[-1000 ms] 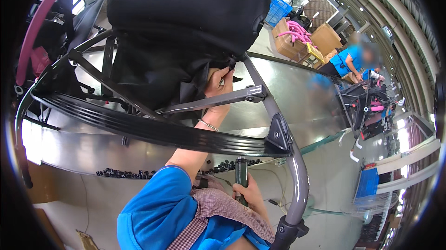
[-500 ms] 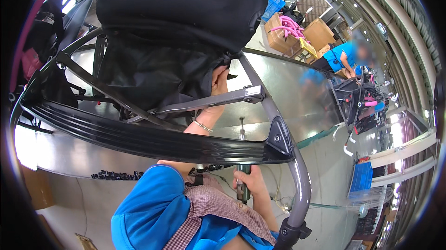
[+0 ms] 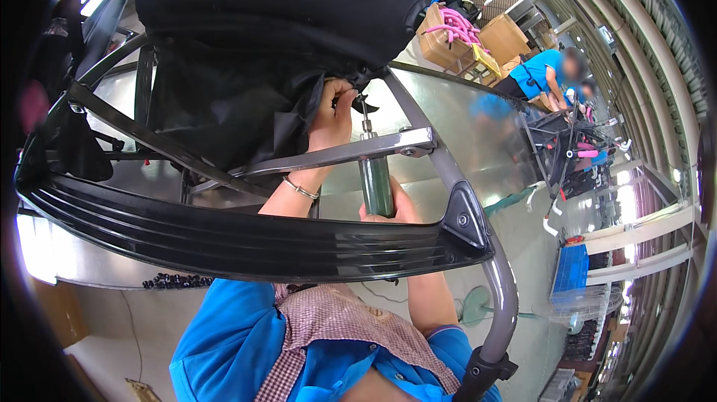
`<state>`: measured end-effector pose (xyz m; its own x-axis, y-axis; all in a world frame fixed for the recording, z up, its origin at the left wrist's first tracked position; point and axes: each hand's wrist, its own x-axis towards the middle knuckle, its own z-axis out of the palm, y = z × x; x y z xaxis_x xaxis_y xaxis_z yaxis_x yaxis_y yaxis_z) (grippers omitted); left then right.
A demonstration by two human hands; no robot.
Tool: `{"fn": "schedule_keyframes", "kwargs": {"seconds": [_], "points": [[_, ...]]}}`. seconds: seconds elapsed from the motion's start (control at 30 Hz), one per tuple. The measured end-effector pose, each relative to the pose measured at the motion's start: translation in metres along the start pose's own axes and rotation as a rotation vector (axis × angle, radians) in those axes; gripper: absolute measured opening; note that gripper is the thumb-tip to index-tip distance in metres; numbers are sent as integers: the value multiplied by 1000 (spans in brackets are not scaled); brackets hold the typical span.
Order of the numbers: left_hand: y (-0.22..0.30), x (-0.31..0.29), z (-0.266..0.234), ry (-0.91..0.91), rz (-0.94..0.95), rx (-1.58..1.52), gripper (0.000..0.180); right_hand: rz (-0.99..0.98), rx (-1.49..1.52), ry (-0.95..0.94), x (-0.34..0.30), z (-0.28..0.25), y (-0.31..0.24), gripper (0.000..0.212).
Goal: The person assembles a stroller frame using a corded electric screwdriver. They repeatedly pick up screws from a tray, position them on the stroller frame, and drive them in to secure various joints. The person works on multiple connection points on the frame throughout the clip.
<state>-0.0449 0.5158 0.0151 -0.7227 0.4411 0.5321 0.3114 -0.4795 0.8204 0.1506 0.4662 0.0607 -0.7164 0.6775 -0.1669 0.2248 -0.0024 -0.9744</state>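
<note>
A stroller frame fills the view, with a black fabric seat (image 3: 284,21), a grey cross bar (image 3: 336,154) and a wide black ribbed footrest (image 3: 224,241). My left hand (image 3: 332,118), a thin bracelet on its wrist, pinches the black fabric's edge just above the cross bar. Below that bar, my right hand (image 3: 396,211) grips a screwdriver (image 3: 376,181) with a dark green handle. The shaft points upward and its tip meets the fabric beside my left fingers. The footrest hides part of my right hand.
A shiny metal table (image 3: 463,125) lies under the frame, with a row of small black parts (image 3: 175,280) near its front. Cardboard boxes (image 3: 478,36) hold pink pieces at the back. Two people in blue (image 3: 549,73) work at the right beside other frames, above a blue crate (image 3: 571,267).
My right hand has lifted the screwdriver from below the footrest to the cross bar, its tip now at the fabric. My left hand has stayed on the fabric edge.
</note>
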Motion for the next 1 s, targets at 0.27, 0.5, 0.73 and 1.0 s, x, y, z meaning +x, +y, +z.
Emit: {"fn": "schedule_keyframes", "kwargs": {"seconds": [0.27, 0.5, 0.73, 1.0], "points": [[-13, 5, -1, -152, -118, -238, 3, 77, 132, -28, 3, 0, -18, 91], [-21, 12, -2, -213, -205, -471, 5, 48, 276, -168, 7, -5, -14, 95], [-23, 12, 0, -177, -296, -568, 7, 46, 616, -207, 3, 18, -20, 90], [-49, 35, -40, -251, -279, -437, 11, 94, 830, -243, 16, 44, -18, 38]]}}
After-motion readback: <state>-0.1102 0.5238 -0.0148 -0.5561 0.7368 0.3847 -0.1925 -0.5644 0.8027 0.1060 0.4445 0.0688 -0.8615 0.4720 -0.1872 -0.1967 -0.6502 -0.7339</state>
